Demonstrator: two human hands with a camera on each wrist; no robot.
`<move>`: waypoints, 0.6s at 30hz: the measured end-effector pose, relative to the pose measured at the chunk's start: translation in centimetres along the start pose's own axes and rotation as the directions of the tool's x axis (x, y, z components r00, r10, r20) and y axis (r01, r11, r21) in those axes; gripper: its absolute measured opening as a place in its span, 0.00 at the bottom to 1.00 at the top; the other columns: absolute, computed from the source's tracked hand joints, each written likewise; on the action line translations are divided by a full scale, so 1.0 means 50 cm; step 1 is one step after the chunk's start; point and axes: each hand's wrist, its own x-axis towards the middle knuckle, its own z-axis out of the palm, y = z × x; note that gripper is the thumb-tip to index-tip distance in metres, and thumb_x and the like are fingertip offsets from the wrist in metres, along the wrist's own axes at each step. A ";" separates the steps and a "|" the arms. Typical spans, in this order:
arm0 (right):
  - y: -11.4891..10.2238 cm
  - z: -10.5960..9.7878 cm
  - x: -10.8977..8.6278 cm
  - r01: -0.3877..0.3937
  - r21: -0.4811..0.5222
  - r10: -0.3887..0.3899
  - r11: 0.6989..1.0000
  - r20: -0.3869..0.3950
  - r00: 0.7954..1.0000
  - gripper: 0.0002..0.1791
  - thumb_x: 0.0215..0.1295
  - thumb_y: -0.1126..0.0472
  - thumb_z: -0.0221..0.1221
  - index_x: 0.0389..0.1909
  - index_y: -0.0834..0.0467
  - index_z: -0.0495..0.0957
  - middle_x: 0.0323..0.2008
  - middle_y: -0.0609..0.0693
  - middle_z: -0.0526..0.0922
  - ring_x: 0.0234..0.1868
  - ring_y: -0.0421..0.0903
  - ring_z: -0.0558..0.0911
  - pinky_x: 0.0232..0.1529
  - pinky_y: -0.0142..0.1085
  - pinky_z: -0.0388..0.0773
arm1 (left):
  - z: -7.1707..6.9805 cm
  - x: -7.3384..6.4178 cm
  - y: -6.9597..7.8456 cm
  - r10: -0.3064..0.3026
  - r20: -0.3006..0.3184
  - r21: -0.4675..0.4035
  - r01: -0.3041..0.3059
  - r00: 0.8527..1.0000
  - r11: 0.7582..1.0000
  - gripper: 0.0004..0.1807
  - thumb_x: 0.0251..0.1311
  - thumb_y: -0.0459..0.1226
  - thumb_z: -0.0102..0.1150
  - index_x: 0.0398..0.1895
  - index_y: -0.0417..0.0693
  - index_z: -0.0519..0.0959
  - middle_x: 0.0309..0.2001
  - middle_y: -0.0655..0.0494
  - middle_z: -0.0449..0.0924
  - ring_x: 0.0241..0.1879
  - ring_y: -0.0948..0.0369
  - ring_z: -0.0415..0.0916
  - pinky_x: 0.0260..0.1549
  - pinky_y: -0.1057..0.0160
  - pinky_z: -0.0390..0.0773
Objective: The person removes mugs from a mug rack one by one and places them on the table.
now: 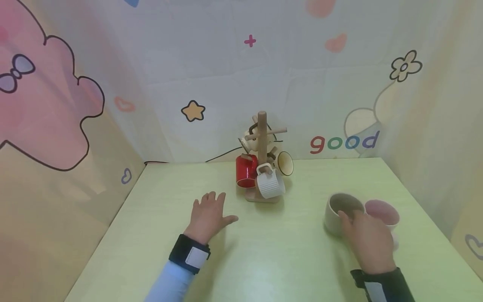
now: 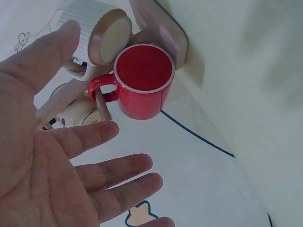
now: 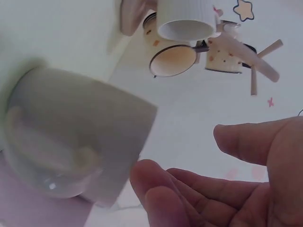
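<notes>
Head cam: R hand (image 1: 370, 241) at grey mug (image 1: 333, 220), nr bench (image 1: 268, 260) R edge, thumb/fingers apart; contact hard to tell. L hand (image 1: 206, 216) spread, empty. Risk: knuckles clip pink mug (image 1: 383, 210) just beside, tipping it.

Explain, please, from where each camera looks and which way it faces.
Head: worn on the head, facing forward and down over the table; left hand, right hand and blue left sleeve show.
Left wrist: worn on that wrist, facing past the left palm toward the red mug on the wooden mug tree; part of the left hand shows.
Right wrist: worn on that wrist, facing the gray cup, mug tree beyond; part of the right hand shows.
Shared: both wrist views include the white ribbed mug.
</notes>
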 end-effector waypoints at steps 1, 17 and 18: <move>-0.008 -0.002 0.004 0.017 0.007 -0.017 1.000 0.008 1.000 0.28 0.76 0.48 0.48 0.37 0.73 0.76 0.23 0.61 0.79 0.22 0.59 0.78 0.17 0.45 0.71 | -0.005 0.004 0.000 0.004 -0.004 0.003 -0.004 1.000 1.000 0.43 0.53 0.60 0.69 0.64 0.41 0.72 0.58 0.37 0.75 0.58 0.40 0.71 0.56 0.36 0.70; -0.129 -0.024 0.075 0.158 -0.061 -0.156 0.985 0.038 0.987 0.26 0.72 0.50 0.54 0.49 0.74 0.79 0.37 0.68 0.84 0.39 0.67 0.83 0.34 0.57 0.79 | -0.071 0.068 0.004 0.060 -0.067 0.095 -0.054 0.996 0.994 0.43 0.57 0.62 0.64 0.67 0.43 0.70 0.58 0.40 0.75 0.56 0.44 0.74 0.55 0.41 0.74; -0.134 -0.025 0.080 0.160 -0.067 -0.157 0.985 0.046 0.987 0.26 0.72 0.50 0.55 0.49 0.73 0.79 0.39 0.69 0.84 0.39 0.67 0.83 0.34 0.57 0.80 | -0.076 0.072 0.004 0.062 -0.070 0.099 -0.055 0.996 0.994 0.43 0.57 0.61 0.64 0.67 0.43 0.69 0.58 0.40 0.75 0.56 0.44 0.74 0.55 0.42 0.74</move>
